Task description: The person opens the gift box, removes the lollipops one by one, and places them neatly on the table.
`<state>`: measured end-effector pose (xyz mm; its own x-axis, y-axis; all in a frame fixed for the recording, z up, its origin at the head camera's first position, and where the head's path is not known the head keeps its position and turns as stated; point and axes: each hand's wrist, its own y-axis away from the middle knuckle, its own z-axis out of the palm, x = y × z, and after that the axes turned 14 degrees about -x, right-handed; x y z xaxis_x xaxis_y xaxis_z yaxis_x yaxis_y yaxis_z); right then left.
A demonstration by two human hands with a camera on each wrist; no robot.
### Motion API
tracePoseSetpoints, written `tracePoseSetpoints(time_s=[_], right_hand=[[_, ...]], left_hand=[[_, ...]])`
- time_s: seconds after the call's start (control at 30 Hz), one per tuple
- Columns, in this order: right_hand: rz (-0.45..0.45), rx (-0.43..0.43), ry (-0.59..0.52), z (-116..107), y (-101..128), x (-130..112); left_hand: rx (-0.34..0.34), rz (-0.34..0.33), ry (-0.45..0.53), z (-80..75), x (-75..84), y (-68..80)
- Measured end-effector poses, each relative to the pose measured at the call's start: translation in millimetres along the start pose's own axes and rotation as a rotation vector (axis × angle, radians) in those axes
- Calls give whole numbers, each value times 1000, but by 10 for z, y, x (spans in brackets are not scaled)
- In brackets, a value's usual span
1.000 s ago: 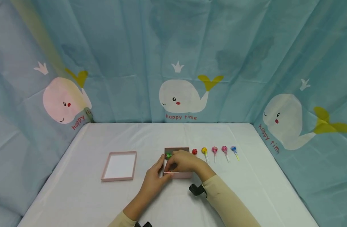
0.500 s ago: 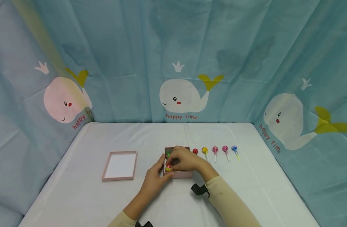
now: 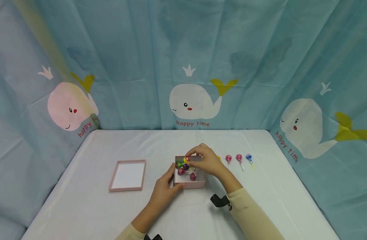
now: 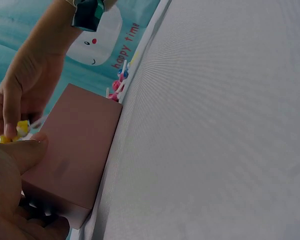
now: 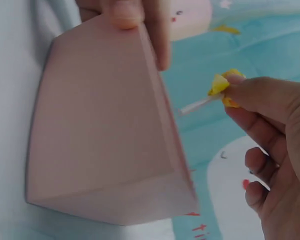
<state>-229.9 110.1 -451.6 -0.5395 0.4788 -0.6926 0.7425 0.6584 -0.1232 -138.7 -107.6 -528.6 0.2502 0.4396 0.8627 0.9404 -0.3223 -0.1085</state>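
A pink open box [image 3: 196, 185] stands at the middle of the table. My left hand [image 3: 163, 187] grips its left side, with the thumb at the front wall and the fingers along the side. Above the box, my right hand [image 3: 208, 161] pinches a yellow lollipop [image 3: 186, 160] by its wrapped head. The right wrist view shows its white stick [image 5: 197, 105] pointing toward the box rim. Inside lie several lollipops, among them a green lollipop [image 3: 178, 165], a dark purple lollipop [image 3: 185, 167] and a pinkish-red lollipop [image 3: 193, 176].
Left of the box lies a shallow pink lid [image 3: 125, 190] with a white inside. To the right runs a row: a yellow lollipop partly behind the right hand, two pink lollipops [image 3: 228, 158] and a blue lollipop [image 3: 248, 156]. A whale-print curtain [image 3: 135, 100] surrounds the table.
My right hand has risen from the box's near left corner, moving back and right with the yellow lollipop. More lollipops inside now show. The left hand keeps its place on the box.
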Motion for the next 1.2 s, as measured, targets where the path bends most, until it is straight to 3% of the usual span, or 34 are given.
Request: tracePoseSetpoints(time_s=[0.17,0.43,0.8,1.2], right_hand=[[22,98,14,-135,141,-58],[67,181,10,-261,405,-111],[88,305,-2,-72,798,18],[145,317,-23,19,1003,174]], left_hand=[[-4,-25,3,13,4,0],[0,-33,14,19,6,0],[7,-1,11,-2,23,-2],[-12,-21,43,9,22,13]])
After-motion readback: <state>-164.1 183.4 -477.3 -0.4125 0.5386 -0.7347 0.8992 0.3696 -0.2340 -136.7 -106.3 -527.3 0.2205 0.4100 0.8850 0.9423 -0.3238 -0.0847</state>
